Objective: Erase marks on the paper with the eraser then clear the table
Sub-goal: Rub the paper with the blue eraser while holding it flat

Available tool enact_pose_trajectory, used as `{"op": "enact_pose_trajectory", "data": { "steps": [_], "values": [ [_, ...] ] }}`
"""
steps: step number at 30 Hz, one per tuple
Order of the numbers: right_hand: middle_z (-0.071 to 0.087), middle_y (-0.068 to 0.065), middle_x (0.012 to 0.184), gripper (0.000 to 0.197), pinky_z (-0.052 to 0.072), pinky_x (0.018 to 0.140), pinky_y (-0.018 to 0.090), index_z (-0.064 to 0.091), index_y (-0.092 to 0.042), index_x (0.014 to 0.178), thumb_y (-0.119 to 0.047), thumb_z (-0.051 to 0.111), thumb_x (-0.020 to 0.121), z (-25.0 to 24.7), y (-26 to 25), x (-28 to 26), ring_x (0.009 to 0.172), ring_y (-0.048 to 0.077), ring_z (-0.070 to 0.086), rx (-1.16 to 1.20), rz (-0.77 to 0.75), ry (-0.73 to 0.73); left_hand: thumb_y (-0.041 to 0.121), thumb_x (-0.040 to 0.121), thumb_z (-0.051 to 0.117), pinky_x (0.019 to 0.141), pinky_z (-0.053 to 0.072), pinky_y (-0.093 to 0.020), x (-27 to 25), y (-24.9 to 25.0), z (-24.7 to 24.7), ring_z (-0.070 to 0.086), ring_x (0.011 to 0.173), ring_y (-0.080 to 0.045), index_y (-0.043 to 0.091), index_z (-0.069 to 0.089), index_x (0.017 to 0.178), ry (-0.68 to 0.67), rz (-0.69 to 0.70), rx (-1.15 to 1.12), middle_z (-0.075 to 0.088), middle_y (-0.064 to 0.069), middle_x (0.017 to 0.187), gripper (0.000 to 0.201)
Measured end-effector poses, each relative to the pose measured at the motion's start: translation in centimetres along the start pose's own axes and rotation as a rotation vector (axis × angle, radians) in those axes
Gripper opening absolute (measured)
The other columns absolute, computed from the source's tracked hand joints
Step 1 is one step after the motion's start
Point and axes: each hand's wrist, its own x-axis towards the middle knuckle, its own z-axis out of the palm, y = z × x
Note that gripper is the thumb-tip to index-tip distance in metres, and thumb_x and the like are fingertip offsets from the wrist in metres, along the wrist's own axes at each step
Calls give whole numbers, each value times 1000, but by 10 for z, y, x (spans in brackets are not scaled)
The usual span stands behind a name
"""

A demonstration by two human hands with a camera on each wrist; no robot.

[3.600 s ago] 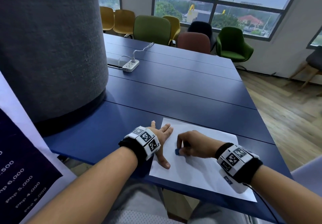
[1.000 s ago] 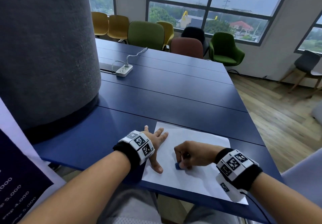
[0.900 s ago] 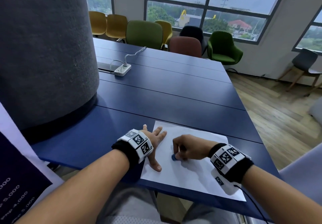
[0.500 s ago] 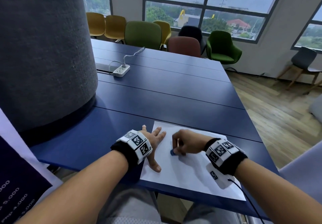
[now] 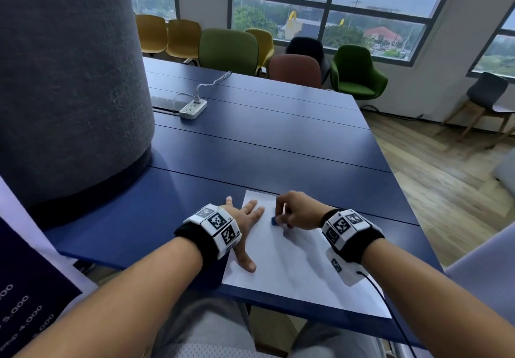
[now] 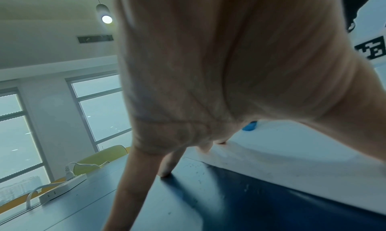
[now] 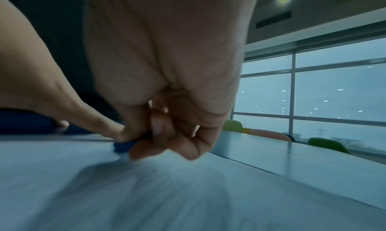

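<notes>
small blue eraser (image 5: 274, 220) pinched in curled fingers of right hand (image 5: 296, 210), pressed down on flat white sheet of paper (image 5: 295, 263) at 12 o'clock of its upper part. left hand (image 5: 243, 219) spread flat at 9 o'clock of eraser, fingers straddling paper's edge and dark blue slatted table (image 5: 264, 145). white power strip (image 5: 193, 109) well apart at 11 o'clock.

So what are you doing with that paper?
A person is rubbing marks off the paper on the blue table. The right hand pinches a small blue eraser against the sheet near its far edge. The left hand lies flat with spread fingers, holding the paper's left edge down.
</notes>
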Motion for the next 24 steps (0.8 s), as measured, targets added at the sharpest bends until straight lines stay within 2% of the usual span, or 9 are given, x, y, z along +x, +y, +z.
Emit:
{"op": "enact_pose_trajectory", "data": {
  "steps": [3,6,9,11,13,15,18,21,24],
  "values": [
    [64,1,82,11,49,71,30,59,-20,86,-26,68,86,6,3,6,77,21,61,-60,22,153,63,66,80,116,13,-64,-3,1,-2,-18,145,-47,32,-20,153,4,1,-8,-22,10,162,136],
    [59,-8,65,13,43,58,21,56,-21,80,-21,68,86,2,-1,-9,59,9,54,-12,-51,-63,63,65,80,115,14,-65,-2,1,-1,-19,144,-47,32,-20,153,1,0,-9,-22,11,162,137],
    [64,-8,64,15,44,62,24,57,-24,77,-22,68,86,-4,-7,-17,58,8,56,-78,-56,-242,64,64,80,115,15,-66,0,0,0,-19,144,-48,33,-21,153,-3,-3,-6,-23,11,161,138],
    [66,-4,70,10,46,66,27,60,-21,81,-24,69,86,-3,-7,-9,67,13,61,-91,-37,-154,65,63,80,115,16,-66,0,0,0,-18,145,-47,34,-21,152,-2,-1,-2,-23,12,161,138],
    [66,0,86,10,46,71,29,61,-20,89,-27,68,86,0,-4,1,83,21,63,-112,10,26,65,64,80,115,16,-66,0,-1,0,-18,145,-47,34,-21,152,-1,1,-9,-22,13,161,138],
    [64,1,87,12,47,71,29,58,-21,87,-27,68,86,5,1,3,82,23,61,-72,23,118,65,64,80,115,16,-65,-1,-2,0,-18,145,-47,34,-21,152,-1,6,-12,-22,13,161,138],
    [60,-4,66,13,42,54,19,57,-19,81,-22,70,85,3,4,-7,58,11,54,29,-39,-53,64,64,81,116,14,-65,-1,-1,-1,-21,144,-46,33,-21,152,-9,3,-18,-24,13,161,138],
    [63,-4,66,10,40,49,17,59,-19,81,-20,68,86,-6,-2,-11,46,1,50,2,-52,-231,63,65,80,116,14,-64,0,-1,-1,-22,144,-46,33,-22,152,-15,-5,-13,-24,12,161,138],
    [63,0,74,10,42,58,24,60,-17,85,-23,68,87,-3,-6,4,61,11,56,-4,-3,-52,63,65,80,117,13,-63,0,-1,-2,-22,144,-47,33,-22,152,-15,5,-12,-24,11,161,137]
  ]
}}
